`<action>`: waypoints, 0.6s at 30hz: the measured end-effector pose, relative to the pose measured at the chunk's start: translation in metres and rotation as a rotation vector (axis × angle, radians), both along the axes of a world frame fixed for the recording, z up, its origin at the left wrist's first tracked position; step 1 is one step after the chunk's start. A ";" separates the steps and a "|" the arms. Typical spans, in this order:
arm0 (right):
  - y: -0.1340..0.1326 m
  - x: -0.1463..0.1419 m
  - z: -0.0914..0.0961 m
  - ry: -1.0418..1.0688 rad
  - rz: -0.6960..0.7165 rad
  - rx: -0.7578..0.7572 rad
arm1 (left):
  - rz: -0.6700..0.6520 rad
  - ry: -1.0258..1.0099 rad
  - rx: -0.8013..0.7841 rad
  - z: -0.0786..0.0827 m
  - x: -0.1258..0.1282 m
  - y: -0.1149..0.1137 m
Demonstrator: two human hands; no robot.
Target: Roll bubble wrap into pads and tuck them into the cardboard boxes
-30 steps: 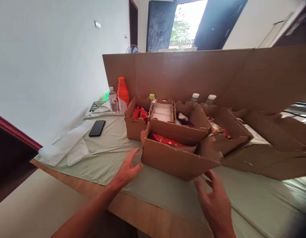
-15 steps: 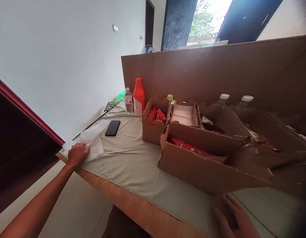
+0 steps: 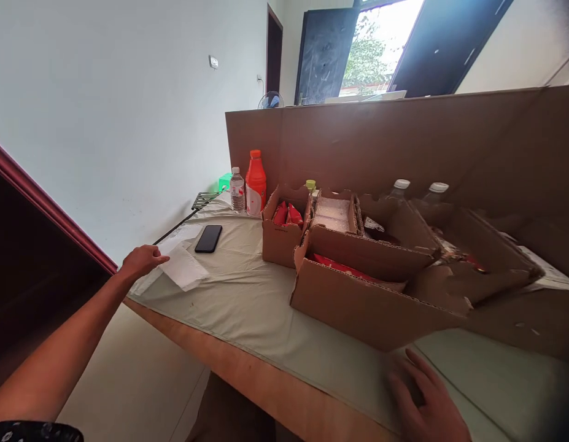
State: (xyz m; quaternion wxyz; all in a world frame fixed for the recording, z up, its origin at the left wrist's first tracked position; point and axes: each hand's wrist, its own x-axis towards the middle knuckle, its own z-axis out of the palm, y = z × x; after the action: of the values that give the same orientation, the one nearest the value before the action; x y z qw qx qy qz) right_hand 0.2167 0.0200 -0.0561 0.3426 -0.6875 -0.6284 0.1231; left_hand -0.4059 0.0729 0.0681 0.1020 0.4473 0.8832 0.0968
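Note:
At the table's left end, my left hand [image 3: 143, 261] is closed, its fingers pinched at the edge of a white, translucent sheet of bubble wrap [image 3: 186, 269]. The part of the sheet between the fingers is hidden. A black smartphone [image 3: 208, 239] lies just beyond the sheet. My right hand [image 3: 429, 396] is open and empty at the table's front, fingers apart and slightly blurred. Just beyond it stands a long open cardboard box [image 3: 371, 313] with a red packet [image 3: 353, 270] inside.
A small cardboard box [image 3: 279, 242] holds red packets, and another box beside it holds bubble-wrapped things [image 3: 331, 212]. An orange bottle [image 3: 255, 184] and a water bottle [image 3: 237, 190] stand behind. More open boxes [image 3: 491, 258] fill the right, before a tall cardboard panel [image 3: 380, 147].
My left hand has risen slightly, and the bubble wrap's near part has shifted right, its edge straighter. My right hand stays near the long box. The view has shifted a little.

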 end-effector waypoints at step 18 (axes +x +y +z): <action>-0.059 -0.133 0.015 0.632 0.557 -0.292 | -0.709 -0.861 -0.048 -0.047 0.275 -0.044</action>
State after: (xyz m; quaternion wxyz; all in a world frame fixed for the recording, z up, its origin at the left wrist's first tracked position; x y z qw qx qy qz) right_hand 0.0832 -0.0385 -0.0409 0.3710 -0.4617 -0.6301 0.5022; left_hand -0.1312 0.0287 0.0207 0.4901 0.6346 0.5594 0.2103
